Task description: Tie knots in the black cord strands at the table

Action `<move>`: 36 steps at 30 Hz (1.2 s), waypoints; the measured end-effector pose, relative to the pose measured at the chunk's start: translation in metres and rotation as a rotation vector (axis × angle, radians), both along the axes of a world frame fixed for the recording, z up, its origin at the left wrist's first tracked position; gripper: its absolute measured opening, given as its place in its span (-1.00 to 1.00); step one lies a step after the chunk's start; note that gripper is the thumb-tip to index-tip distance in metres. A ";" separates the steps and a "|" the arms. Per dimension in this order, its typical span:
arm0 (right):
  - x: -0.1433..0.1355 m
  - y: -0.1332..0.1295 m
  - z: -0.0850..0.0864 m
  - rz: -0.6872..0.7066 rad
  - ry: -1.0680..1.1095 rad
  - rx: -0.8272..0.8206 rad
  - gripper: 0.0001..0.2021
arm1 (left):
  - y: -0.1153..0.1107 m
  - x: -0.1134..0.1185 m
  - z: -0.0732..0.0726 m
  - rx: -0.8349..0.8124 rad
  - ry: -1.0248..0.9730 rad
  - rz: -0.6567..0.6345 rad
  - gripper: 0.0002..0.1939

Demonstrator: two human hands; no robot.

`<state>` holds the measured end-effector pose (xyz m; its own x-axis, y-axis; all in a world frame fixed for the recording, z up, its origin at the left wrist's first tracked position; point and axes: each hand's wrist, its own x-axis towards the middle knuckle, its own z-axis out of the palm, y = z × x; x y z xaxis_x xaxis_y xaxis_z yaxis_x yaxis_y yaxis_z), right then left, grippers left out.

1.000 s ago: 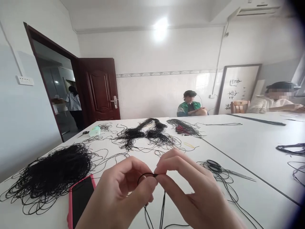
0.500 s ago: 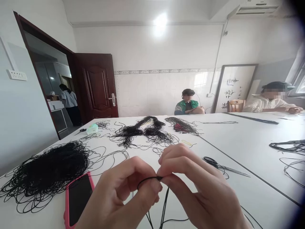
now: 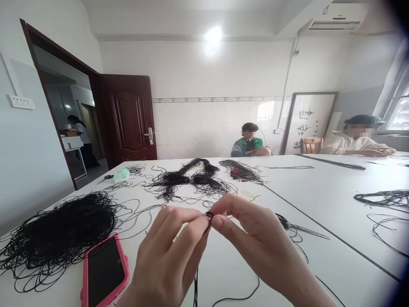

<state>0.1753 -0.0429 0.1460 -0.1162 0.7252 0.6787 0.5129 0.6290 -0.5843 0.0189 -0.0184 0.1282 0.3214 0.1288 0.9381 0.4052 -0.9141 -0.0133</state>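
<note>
Between my fingertips is a thin black cord, bent into a small loop. My left hand pinches it from the left, the back of the hand turned up. From the right, my right hand grips the same cord between thumb and index finger, and the fingertips of both hands almost meet. Loose strands of cord hang below my left hand, and one curves across the white table. The exact shape of any knot inside the pinch is hidden by my fingers.
A big heap of black cord lies left, beside a pink-cased phone. Scissors rest right of my hands. More cord bundles and a pale green object are farther back. Two people sit beyond the table; another stands past the doorway.
My left hand has rolled over so its back faces up. The cord, stretched flat between the fingertips before, now stands as a small loop. The view has shifted slightly.
</note>
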 end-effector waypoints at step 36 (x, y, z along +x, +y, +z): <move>0.003 0.002 -0.007 -0.019 -0.083 0.289 -0.88 | -0.001 -0.006 0.014 -1.285 -0.278 -0.462 -0.82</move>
<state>0.1787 -0.0412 0.1394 -0.1683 0.5062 0.8459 0.5647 0.7528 -0.3381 0.0132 -0.0191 0.1419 0.3953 0.8736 0.2840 -0.0821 -0.2743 0.9581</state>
